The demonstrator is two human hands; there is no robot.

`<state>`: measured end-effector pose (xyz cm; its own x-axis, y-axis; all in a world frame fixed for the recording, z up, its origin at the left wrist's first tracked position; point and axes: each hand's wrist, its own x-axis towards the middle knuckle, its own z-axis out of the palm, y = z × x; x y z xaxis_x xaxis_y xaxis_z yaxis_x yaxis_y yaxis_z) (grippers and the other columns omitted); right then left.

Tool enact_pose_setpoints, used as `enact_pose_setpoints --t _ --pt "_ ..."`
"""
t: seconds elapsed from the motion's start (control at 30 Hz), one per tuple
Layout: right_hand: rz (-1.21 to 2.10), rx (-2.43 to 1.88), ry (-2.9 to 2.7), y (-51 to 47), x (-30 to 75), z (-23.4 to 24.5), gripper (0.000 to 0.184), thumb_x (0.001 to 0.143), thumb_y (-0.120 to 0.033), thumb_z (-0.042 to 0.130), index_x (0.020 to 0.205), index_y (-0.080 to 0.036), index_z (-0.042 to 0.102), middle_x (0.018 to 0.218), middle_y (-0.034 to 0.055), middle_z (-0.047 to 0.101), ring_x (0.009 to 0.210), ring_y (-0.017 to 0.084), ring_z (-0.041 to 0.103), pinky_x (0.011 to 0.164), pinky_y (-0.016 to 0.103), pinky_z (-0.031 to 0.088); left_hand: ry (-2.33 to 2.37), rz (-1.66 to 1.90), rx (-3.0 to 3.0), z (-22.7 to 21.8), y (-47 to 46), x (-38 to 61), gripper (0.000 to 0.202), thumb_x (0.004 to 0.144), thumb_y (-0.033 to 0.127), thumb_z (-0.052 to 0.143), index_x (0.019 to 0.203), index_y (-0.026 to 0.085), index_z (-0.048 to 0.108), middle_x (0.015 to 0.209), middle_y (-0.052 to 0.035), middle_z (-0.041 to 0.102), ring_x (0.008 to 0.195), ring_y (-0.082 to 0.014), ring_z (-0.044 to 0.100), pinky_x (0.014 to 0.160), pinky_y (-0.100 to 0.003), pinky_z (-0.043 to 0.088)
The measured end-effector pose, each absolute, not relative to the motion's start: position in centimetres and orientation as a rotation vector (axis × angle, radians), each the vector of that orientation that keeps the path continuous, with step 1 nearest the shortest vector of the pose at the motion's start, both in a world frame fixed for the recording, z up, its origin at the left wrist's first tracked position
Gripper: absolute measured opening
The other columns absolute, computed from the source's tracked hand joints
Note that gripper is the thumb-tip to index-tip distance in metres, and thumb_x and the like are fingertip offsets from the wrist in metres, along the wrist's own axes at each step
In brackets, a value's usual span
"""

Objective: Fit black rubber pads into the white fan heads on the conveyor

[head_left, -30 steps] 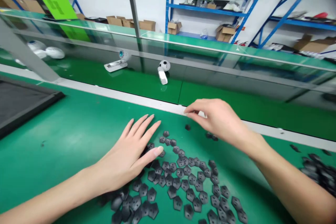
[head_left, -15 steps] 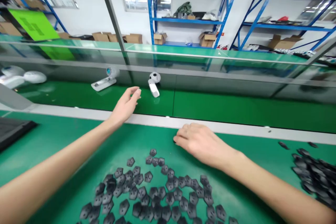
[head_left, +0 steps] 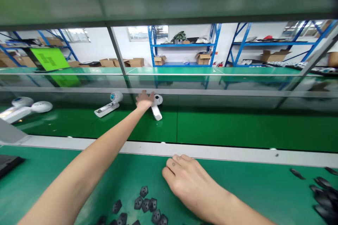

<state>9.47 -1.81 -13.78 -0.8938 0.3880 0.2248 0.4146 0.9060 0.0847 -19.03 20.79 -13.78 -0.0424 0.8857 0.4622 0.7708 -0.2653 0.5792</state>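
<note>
My left hand (head_left: 145, 100) reaches over the green conveyor belt with its fingers apart. Its thumb side overlaps the edge of a small white device (head_left: 156, 112), which has a handle and a round football-patterned head; whether they touch, I cannot tell. Close to the bench's far edge, my right hand (head_left: 183, 181) rests knuckles up, its fingers curled under. Whatever those fingers hold, if anything, is hidden. Several black pentagonal pieces (head_left: 145, 204) lie scattered on the green bench between my forearms.
Another white device (head_left: 107, 109) lies further left on the belt, with more white devices (head_left: 29, 109) at the far left. A white rail (head_left: 211, 153) separates belt and bench. Dark pieces (head_left: 324, 197) are heaped at right. A dark tray-like object (head_left: 9, 165) sits at left.
My left hand has moved forward and right to the white device, its fingers spreading. The right hand stays by the rail, fingers still curled. The view has tilted up.
</note>
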Motion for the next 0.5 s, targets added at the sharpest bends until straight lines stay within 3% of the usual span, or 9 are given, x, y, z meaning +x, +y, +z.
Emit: enact_pose_setpoints --t 0.1,0.13,0.17,0.23,0.3,0.37,0.5 --pt "0.076 -0.647 -2.995 -2.0 9.6 -12.5 0.008 0.092 -0.008 0.072 0.092 -0.016 0.072 0.089 0.0073 0.075 0.083 0.025 0.074 0.071 0.033 0.055 2.296 1.308 1.758 -12.4 19.3 -22.0 0.072 0.098 0.044 0.064 0.157 0.009 0.042 0.174 -0.0263 0.022 0.159 -0.0575 0.005 0.123 -0.078 0.009" --pt "0.151 -0.659 -3.038 -2.1 9.6 -12.1 0.007 0.091 -0.009 0.073 0.091 -0.017 0.073 0.088 0.0067 0.075 0.081 0.024 0.074 0.065 0.033 0.051 2.392 1.311 1.676 -12.0 18.5 -23.2 0.079 0.094 0.042 0.067 0.159 0.008 0.038 0.177 -0.0270 0.013 0.159 -0.0598 -0.005 0.122 -0.079 0.002" --pt "0.208 -0.679 -3.072 -2.1 9.6 -11.7 0.007 0.090 -0.010 0.074 0.089 -0.017 0.073 0.088 0.0065 0.075 0.079 0.024 0.074 0.059 0.032 0.047 2.453 1.295 1.601 -11.6 17.8 -24.4 0.085 0.088 0.039 0.072 0.159 0.008 0.038 0.177 -0.0278 0.011 0.158 -0.0616 -0.006 0.121 -0.080 0.002" --pt "0.281 -0.758 -3.104 -2.1 9.7 -11.2 0.008 0.088 -0.010 0.074 0.090 -0.017 0.074 0.087 0.0069 0.076 0.078 0.024 0.074 0.052 0.033 0.037 2.492 1.240 1.450 -10.9 16.6 -26.8 0.086 0.077 0.034 0.080 0.152 0.007 0.046 0.169 -0.0346 0.030 0.155 -0.0659 0.014 0.116 -0.082 0.016" --pt "0.359 -0.856 -3.092 -2.1 9.7 -10.9 0.010 0.088 -0.008 0.075 0.094 -0.017 0.075 0.087 0.0071 0.078 0.076 0.024 0.075 0.050 0.032 0.031 2.446 1.206 1.346 -10.2 15.9 -28.4 0.076 0.069 0.028 0.085 0.136 0.006 0.057 0.146 -0.0373 0.056 0.143 -0.0656 0.040 0.110 -0.077 0.033" --pt "0.478 -0.963 -3.014 -2.1 9.7 -10.8 0.012 0.089 -0.008 0.075 0.097 -0.017 0.076 0.088 0.0065 0.081 0.076 0.024 0.075 0.051 0.031 0.032 2.350 1.229 1.319 -9.6 15.4 -28.9 0.065 0.064 0.026 0.088 0.121 0.009 0.062 0.125 -0.0300 0.069 0.130 -0.0585 0.057 0.106 -0.067 0.043" --pt "0.808 -1.157 -2.744 -2.1 9.7 -11.5 0.013 0.088 -0.008 0.077 0.087 -0.021 0.080 0.086 0.0033 0.083 0.079 0.023 0.077 0.061 0.027 0.040 2.091 1.396 1.346 -8.9 13.6 -26.4 0.067 0.061 0.040 0.094 0.113 0.015 0.059 0.106 -0.0121 0.073 0.111 -0.0416 0.069 0.092 -0.047 0.055"
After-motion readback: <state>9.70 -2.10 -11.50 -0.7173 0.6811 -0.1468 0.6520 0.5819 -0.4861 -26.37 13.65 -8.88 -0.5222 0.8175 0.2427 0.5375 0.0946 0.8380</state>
